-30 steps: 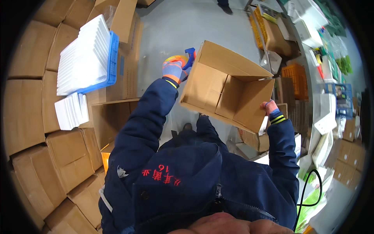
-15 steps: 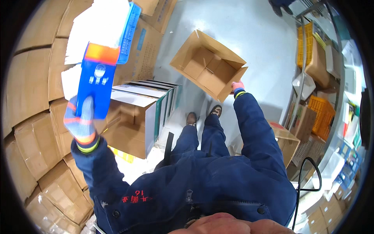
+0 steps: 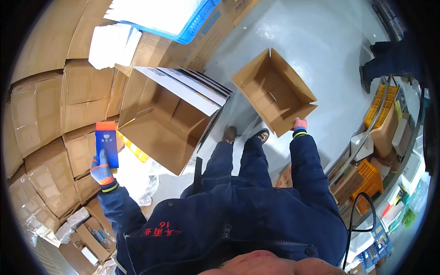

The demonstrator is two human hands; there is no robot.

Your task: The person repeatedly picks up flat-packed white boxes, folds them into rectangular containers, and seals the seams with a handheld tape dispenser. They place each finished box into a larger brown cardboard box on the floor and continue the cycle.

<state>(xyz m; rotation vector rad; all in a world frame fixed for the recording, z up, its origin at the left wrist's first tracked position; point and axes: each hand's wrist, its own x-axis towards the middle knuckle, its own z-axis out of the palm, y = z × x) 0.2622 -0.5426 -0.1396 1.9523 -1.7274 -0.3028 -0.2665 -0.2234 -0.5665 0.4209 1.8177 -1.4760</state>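
My left hand (image 3: 102, 171), in a grey and orange glove, is closed on the lower part of a flat blue package (image 3: 108, 150) with an orange end. The package is held beside the stacked cartons at the left. My right hand (image 3: 300, 124), gloved in pink, grips the near right corner of an open cardboard box (image 3: 273, 93). That box is held out over the floor in front of my feet, with its inside showing and nothing in it. Between my hands stands a larger open carton (image 3: 168, 115), tilted in view, with brown inner walls.
Taped cartons (image 3: 39, 103) are stacked along the left. A blue crate (image 3: 195, 30) with white sheets sits at the top, near another white stack (image 3: 114, 46). Orange crates (image 3: 366, 183) fill a rack at the right. A person's dark-clothed legs (image 3: 389, 59) are at the upper right.
My view has shifted. My left hand has drawn the blue package back and down, away from the white stacks. The held cardboard box appears farther right and lower. Another person's legs show more fully.
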